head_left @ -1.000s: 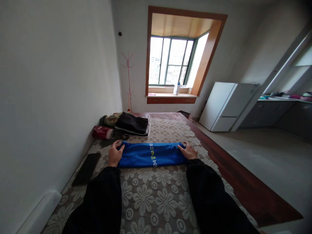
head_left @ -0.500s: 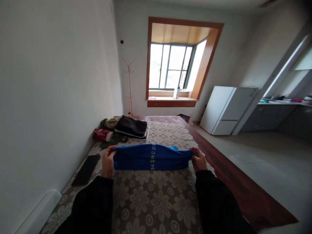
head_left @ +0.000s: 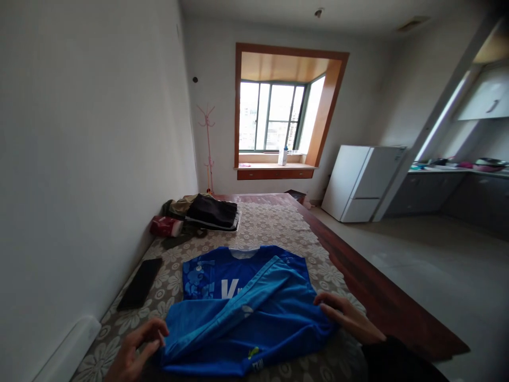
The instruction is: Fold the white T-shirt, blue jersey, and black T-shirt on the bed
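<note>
A blue sports shirt lies on the flowered cloth in front of me, with its neckline at the far side and a large white letter V on the chest. Its lower part is turned up over the front in loose, slanting folds, showing a lighter blue side. My left hand is at the near left corner, finger and thumb closed on the edge of the fabric. At the right edge, my right hand rests against the shirt with finger and thumb slightly apart.
A black phone-like slab lies at the left. Farther back are folded dark clothes and a red pack by the wall. The flowered cloth covers a dark red wooden surface. A white refrigerator stands beyond, right.
The blue shirt, held up as a folded band between both hands, is now down on the cloth, nearer and partly spread. Both hands have come lower and closer to me.
</note>
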The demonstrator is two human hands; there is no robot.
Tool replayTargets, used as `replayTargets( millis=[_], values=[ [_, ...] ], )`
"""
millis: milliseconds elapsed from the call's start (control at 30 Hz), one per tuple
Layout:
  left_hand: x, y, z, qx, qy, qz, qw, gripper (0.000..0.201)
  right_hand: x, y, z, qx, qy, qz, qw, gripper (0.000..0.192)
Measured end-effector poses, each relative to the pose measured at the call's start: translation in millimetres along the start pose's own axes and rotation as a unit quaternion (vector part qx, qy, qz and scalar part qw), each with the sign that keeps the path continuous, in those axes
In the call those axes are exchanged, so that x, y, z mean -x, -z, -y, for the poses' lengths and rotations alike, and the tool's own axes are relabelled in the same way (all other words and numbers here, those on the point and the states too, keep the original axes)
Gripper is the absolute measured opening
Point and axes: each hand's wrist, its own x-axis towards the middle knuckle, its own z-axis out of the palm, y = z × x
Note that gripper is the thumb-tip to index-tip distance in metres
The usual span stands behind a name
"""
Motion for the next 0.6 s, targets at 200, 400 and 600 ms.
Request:
replayTargets(
  millis=[200,400,600],
  values=[
    [-19.5,-16.2,-38.2,-0.102,0.004,0.051,0.993,0.033,-37.2,-15.4,7.7,0.087,0.028,-0.045,0.995,0.032],
    [-6.3,-54.2,-50.3,-0.167,-0.052,0.098,0.980,0.036,-79.0,-46.1,-7.1,0.247,0.048,-0.126,0.959,0.033],
    [17.9,-47.6,-2.4,-0.147,-0.065,0.038,0.986,0.032,-97.5,-63.6,-10.9,0.300,0.043,-0.145,0.942,0.020]
  ],
)
